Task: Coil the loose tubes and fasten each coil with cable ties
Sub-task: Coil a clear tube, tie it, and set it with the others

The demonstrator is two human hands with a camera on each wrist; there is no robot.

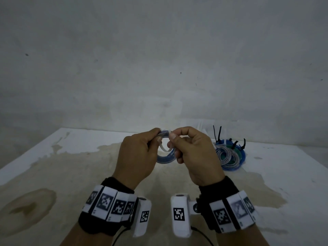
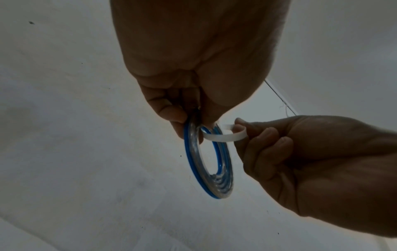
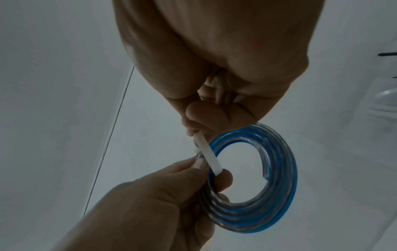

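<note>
While tied coils (image 1: 230, 155) lay at two o'clock on the counter (image 1: 53, 174), the left hand (image 1: 136, 157) gripped the blue coil (image 1: 165, 159) and the right hand (image 1: 193, 153) pinched an unfastened white cable tie (image 1: 164, 147).

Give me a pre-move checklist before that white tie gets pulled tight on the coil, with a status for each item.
1. Coil held: ok. The left hand pinches the blue and clear tube coil at its top.
2. Tie held: ok. The right hand pinches the white cable tie.
3. Tie passes through the coil's opening: ok, the strip runs through the ring in the left wrist view.
4. Tie tip fed into its head: cannot tell, fingers hide the ends.
5. Turns lying together: ok, the loops sit flat against each other in the right wrist view.
6. Finished coils out of the way: ok. The tied coils rest on the table to the right, apart from both hands.
</note>
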